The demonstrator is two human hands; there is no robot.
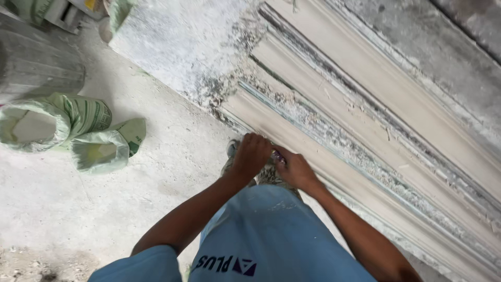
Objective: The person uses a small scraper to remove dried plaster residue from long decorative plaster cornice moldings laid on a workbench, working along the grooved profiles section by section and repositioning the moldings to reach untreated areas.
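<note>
Both my hands meet at the near edge of a long pale plaster moulding with stepped ridges that runs diagonally across a dusty workbench. My left hand is curled shut over a small object at the moulding's lower lip. My right hand grips the same small dark tool, only a sliver of which shows between the fingers. My feet in dusty shoes stand just below the hands, and my light blue shirt fills the bottom of the view.
Two open green-and-white woven sacks with rolled rims sit on the dusty concrete floor at left. A grey ribbed container stands behind them. The bench's plaster-coated top extends to the upper left.
</note>
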